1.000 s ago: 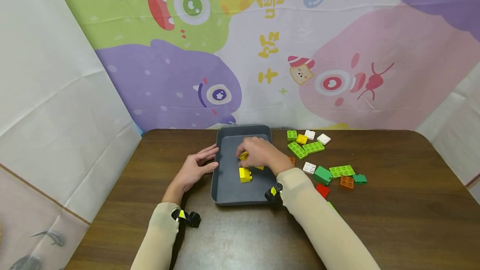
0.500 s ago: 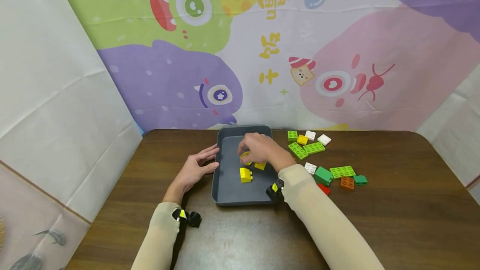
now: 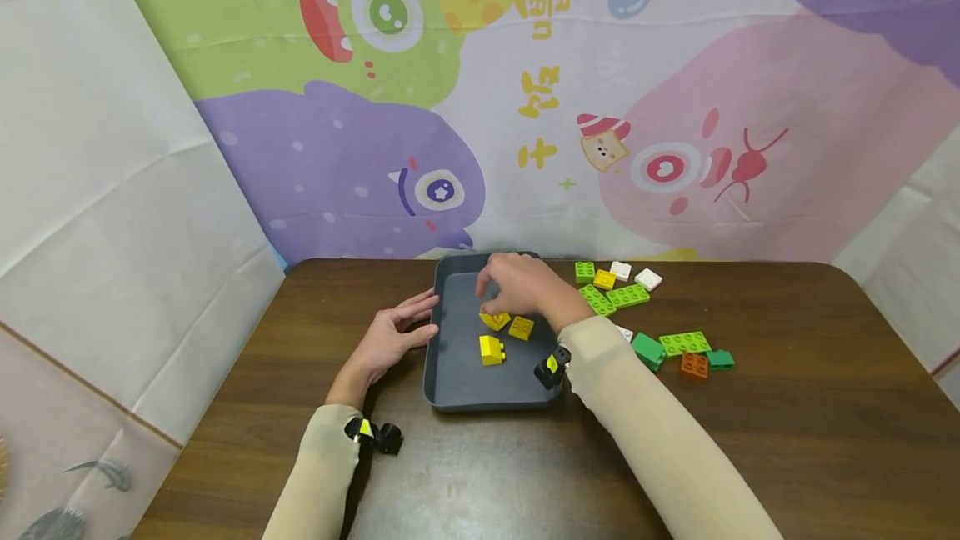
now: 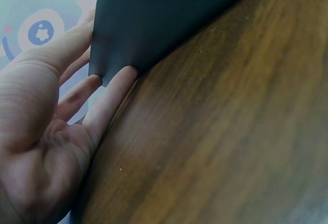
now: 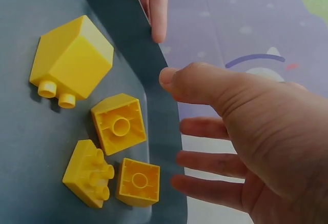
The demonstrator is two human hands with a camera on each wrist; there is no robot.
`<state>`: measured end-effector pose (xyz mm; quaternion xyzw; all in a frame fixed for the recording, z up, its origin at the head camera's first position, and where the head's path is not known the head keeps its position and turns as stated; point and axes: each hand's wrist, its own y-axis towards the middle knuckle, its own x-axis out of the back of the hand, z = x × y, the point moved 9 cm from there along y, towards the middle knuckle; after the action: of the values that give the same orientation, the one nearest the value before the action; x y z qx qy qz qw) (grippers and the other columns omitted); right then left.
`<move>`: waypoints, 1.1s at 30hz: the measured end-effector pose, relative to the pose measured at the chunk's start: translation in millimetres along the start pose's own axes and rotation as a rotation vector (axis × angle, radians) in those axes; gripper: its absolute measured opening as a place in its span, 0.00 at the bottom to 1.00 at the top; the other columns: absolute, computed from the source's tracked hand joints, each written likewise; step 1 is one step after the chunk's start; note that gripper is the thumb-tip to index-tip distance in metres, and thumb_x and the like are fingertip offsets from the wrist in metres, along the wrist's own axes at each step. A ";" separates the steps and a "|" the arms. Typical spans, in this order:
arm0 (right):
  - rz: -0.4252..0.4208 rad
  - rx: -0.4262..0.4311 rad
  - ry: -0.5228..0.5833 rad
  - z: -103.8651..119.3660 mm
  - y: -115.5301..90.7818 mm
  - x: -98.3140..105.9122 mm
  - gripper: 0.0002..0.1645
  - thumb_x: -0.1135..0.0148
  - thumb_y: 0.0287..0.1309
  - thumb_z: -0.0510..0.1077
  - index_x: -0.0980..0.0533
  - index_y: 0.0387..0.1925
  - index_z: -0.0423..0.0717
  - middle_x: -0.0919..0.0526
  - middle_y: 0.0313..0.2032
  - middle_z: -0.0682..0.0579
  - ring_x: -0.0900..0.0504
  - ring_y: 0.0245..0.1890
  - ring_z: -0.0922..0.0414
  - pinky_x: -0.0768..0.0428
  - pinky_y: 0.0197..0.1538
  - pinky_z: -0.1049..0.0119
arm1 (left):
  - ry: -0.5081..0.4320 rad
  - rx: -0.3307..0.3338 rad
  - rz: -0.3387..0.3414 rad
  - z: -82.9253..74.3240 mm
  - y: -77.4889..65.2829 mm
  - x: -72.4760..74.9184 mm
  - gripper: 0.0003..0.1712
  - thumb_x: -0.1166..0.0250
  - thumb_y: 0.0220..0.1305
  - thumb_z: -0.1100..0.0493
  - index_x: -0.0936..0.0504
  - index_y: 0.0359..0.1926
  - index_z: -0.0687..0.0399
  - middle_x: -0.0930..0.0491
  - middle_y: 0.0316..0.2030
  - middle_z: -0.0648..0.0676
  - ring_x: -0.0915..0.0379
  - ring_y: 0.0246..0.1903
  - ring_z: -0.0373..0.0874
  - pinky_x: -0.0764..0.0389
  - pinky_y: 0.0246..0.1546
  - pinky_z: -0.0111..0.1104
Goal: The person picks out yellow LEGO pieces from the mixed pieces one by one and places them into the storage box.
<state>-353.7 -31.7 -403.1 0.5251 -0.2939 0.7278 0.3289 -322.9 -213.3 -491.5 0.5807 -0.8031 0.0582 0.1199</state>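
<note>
My left hand point(image 3: 386, 344) rests at the left side of a dark grey tray point(image 3: 457, 394), its straight fingertips against the outer wall. In the left wrist view those fingers point(image 4: 110, 98) reach the wall low down, near the tabletop. My right hand point(image 3: 517, 283) hovers over the far part of the tray, holding nothing. Several yellow toy building bricks lie in the tray: a large sloped brick point(image 5: 74, 62) with studs sideways, a brick point(image 5: 120, 124) with its hollow underside showing, a studded wedge brick point(image 5: 89, 172) and a small upturned brick point(image 5: 138, 182).
Right of the tray, loose bricks lie on the wooden table point(image 3: 795, 440): light green plates point(image 3: 684, 343), a dark green brick point(image 3: 648, 351), a brown brick point(image 3: 693, 366), white bricks point(image 3: 648, 279) and a yellow one point(image 3: 604, 279). A printed cloth point(image 3: 525, 215) hangs behind the table.
The right hand has let go of a yellow brick, which now lies in the tray, and has lifted away with fingers opened. The left hand has stayed at the tray's side.
</note>
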 end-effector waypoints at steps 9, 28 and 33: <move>-0.017 -0.020 -0.037 -6.0 -2.1 6.8 0.19 0.27 0.54 0.59 0.14 0.47 0.60 0.16 0.52 0.54 0.21 0.47 0.55 0.18 0.52 0.52 | 0.005 -0.002 0.002 -0.3 1.1 -0.4 0.36 0.30 0.63 0.53 0.29 0.71 0.55 0.39 0.76 0.52 0.35 0.70 0.55 0.18 0.53 0.28; -0.044 -0.113 -0.063 -45.5 -17.0 17.7 0.18 0.29 0.55 0.58 0.14 0.46 0.58 0.16 0.55 0.53 0.19 0.47 0.52 0.17 0.45 0.47 | -0.033 0.000 0.019 -1.7 -1.4 -1.9 0.37 0.31 0.64 0.55 0.30 0.71 0.59 0.41 0.77 0.52 0.38 0.71 0.55 0.17 0.50 0.25; -0.046 -0.132 -0.098 -55.9 -20.1 20.4 0.18 0.29 0.55 0.58 0.14 0.46 0.56 0.15 0.53 0.52 0.19 0.42 0.53 0.16 0.42 0.50 | -0.035 0.002 0.016 -1.7 -1.0 -1.2 0.37 0.30 0.64 0.55 0.30 0.71 0.59 0.41 0.77 0.52 0.38 0.71 0.55 0.17 0.50 0.25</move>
<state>-374.5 27.2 -397.3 0.5438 -0.3447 0.6727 0.3646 -321.3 -212.1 -490.2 0.5753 -0.8097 0.0499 0.1046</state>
